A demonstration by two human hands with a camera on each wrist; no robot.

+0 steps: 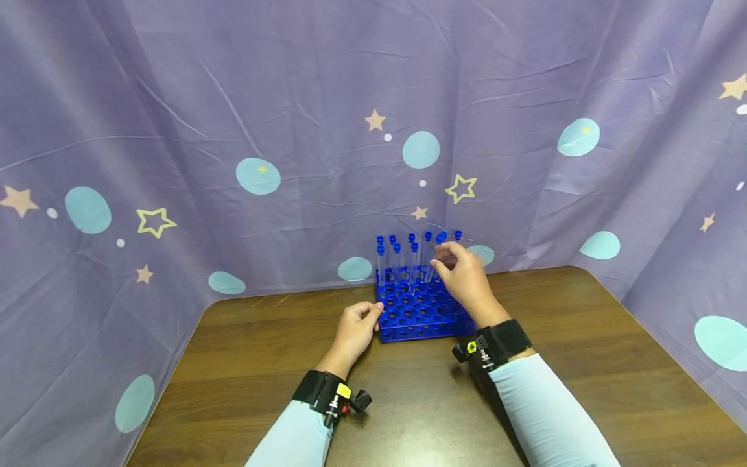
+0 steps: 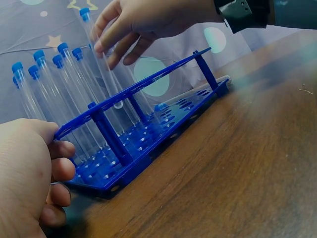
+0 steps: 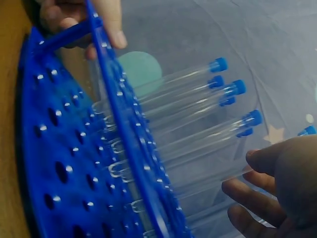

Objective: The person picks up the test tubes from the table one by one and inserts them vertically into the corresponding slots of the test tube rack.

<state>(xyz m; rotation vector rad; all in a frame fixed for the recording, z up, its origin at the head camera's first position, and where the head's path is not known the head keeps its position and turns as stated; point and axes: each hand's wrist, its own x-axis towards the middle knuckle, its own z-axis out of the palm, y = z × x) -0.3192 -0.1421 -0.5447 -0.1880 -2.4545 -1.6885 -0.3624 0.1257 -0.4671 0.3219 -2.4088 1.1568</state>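
My left hand [image 1: 356, 329] grips the left end of a blue two-tier test tube rack [image 1: 428, 328], thumb on its upper tier and fingers curled beneath. My right hand [image 1: 469, 280] is above the rack's back right part. Between its thumb and index finger it pinches a clear test tube [image 2: 90, 29] with a blue cap. This tube tilts, and its rounded bottom is near the upper tier in the left wrist view. Several other capped test tubes [image 1: 382, 269] stand in the left and back holes of the rack.
The rack stands on a brown wooden table [image 1: 262, 350], close to its back edge. A purple curtain [image 1: 315, 97] with stars and blue spots hangs behind and at both sides. Low behind the rack's right part lies a clear tube [image 2: 218, 83].
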